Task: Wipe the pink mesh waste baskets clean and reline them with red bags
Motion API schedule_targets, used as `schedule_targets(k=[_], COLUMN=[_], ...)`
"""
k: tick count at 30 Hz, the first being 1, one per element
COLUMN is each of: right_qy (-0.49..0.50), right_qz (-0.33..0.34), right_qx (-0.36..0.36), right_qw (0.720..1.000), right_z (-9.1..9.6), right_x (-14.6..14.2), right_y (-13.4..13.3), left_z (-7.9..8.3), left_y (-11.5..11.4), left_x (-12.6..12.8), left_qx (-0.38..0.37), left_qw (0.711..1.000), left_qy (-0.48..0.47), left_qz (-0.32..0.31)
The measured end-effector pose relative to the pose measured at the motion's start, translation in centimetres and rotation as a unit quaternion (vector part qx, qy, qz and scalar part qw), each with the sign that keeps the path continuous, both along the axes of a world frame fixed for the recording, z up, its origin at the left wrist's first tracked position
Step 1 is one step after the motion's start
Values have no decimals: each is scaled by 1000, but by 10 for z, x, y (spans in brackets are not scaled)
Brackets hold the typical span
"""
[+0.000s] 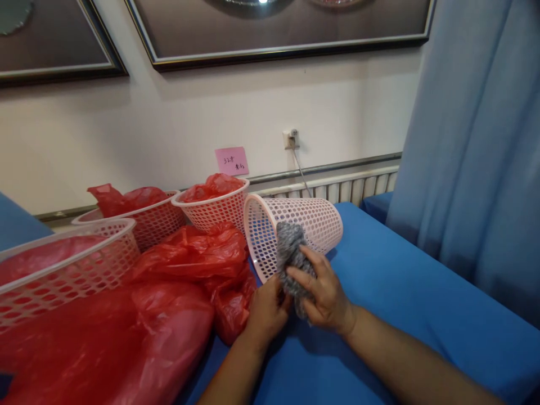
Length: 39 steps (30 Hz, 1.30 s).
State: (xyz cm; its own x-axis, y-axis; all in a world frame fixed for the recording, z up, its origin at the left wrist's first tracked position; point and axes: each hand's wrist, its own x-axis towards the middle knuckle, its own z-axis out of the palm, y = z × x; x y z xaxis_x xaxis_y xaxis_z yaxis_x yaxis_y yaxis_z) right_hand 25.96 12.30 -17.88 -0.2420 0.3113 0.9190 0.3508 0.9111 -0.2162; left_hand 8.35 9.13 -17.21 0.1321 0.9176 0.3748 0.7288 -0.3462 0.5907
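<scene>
A pale pink perforated plastic wastebasket (314, 216) lies on its side on the blue sheet, its open mouth facing left toward the red bags. My right hand (323, 289) grips a grey, fuzzy-looking cloth (291, 242) and presses it against the wastebasket's near side by the rim. Down at the lower part of the rim, my left hand (268, 309) is closed with curled fingers, holding the wastebasket. The cloth and the hand itself hide some of those fingertips. Crumpled red plastic bags (198, 253) lie just left of my left hand.
Further baskets with red plastic in them stand at left: a near one (71, 256), one behind it (156, 225) and one (215, 208) by the wall. A pink note (232, 161), socket (291, 139) and radiator (346, 188) are behind. A blue curtain (472, 140) hangs right.
</scene>
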Motion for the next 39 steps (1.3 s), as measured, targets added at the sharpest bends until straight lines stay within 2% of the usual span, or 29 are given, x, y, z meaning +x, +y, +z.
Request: schedule_targets(k=[2, 5, 6, 8, 10, 12, 13, 15, 18, 20, 23, 25, 27, 30, 32, 33, 35, 37, 39], right_qy=[-6, 55, 90, 178, 248, 274, 270, 230, 116, 45, 2, 20, 74, 184, 230, 240, 217, 136, 36], right_qz=[13, -86, -132, -208, -243, -245, -237, -208, -123, -60, -18, -53, -131, -236, -258, -258, -236, -183, -108], right_qx=[18, -62, -112, -223, -306, -330, -320, -270, -157, -84, -20, -36, -106, -255, -310, -312, -265, -168, -68], right_qw=[1000, 993, 981, 936, 887, 869, 877, 912, 973, 994, 1000, 998, 983, 920, 886, 882, 910, 959, 991], right_z=[2, -6, -10, -20, -27, -30, -30, -26, -12, -3, 3, 1, -6, -16, -19, -19, -16, -9, -2], right_x=[-2, 15, 24, 44, 58, 62, 60, 47, 22, 10, 5, 11, 24, 48, 58, 59, 52, 38, 22], right_y=[-5, 26, 43, 77, 102, 110, 107, 88, 43, 15, 0, 12, 38, 81, 97, 98, 85, 60, 31], left_z=[-1, -3, -3, -4, -4, -4, -4, -3, -1, 0, 0, 1, 2, 3, 4, 4, 5, 5, 5], left_y=[1, 4, 5, 6, 6, 5, 5, 5, 4, 4, 3, 3, 3, 2, 1, 1, 1, 1, 1], left_x=[-1, -3, -3, -2, -1, 0, 1, 1, 1, 1, 2, 3, 4, 6, 7, 8, 8, 8, 7], left_qx=[-7, -13, -17, -26, -38, -53, -59, -67, -74, -83, -97, -102, -110, -122, -123, -123, -126, -127, -127], left_qw=[1000, 999, 998, 996, 995, 993, 993, 992, 992, 991, 988, 986, 985, 980, 977, 976, 975, 977, 979], left_qy=[1, 45, 59, 75, 86, 95, 98, 98, 95, 97, 112, 122, 129, 150, 169, 176, 180, 171, 159], left_qz=[1, 27, 34, 42, 41, 38, 36, 34, 28, 28, 37, 40, 43, 53, 49, 44, 35, 31, 33])
